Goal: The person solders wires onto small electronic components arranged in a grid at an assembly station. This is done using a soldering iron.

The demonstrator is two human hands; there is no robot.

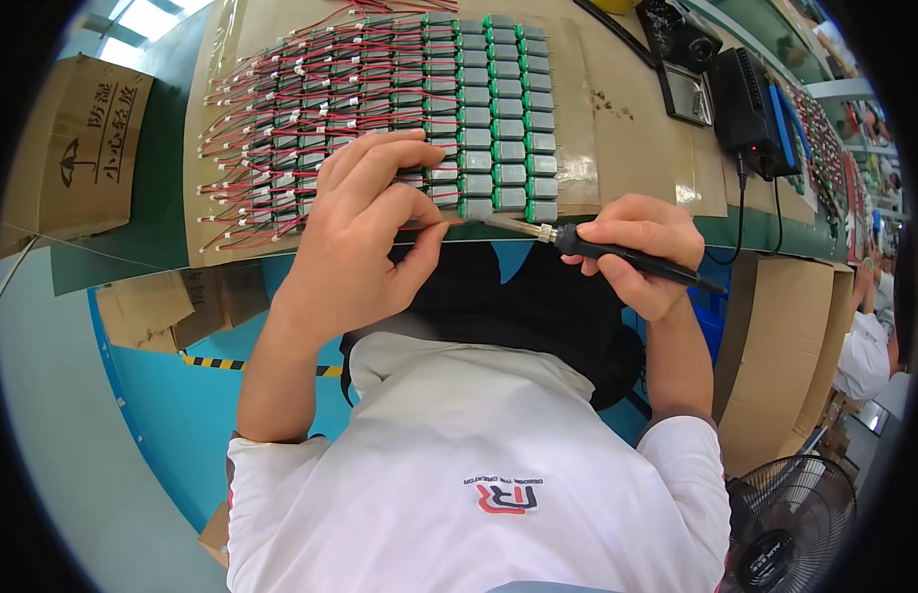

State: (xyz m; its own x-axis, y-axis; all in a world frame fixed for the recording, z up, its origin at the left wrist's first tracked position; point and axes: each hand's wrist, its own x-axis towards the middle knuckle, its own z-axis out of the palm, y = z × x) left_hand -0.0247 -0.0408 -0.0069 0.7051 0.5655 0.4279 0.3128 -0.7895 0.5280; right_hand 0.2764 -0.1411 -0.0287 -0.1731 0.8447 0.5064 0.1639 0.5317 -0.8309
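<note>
Close-packed rows of small grey blocks with green edges [506, 125] lie on a cardboard sheet [632, 163]. Red and black wires [271, 128] fan out from many of them to the left, ending in small white plugs. My left hand [352, 232] rests over the near rows, thumb and forefinger pinched on a thin red wire [461, 222]. In my right hand [649, 247] is a soldering iron [568, 237] with a black handle. Its metal tip points left, at the nearest row's grey block [476, 209]; whether it touches, I cannot tell.
A black soldering station [751, 114] with cables stands at the right, near a dark stand [681, 35] and a small metal tray [688, 94]. Cardboard boxes flank me, one at the left [93, 148], one at the right [780, 356]. A fan [790, 524] is at lower right. Other people sit beyond.
</note>
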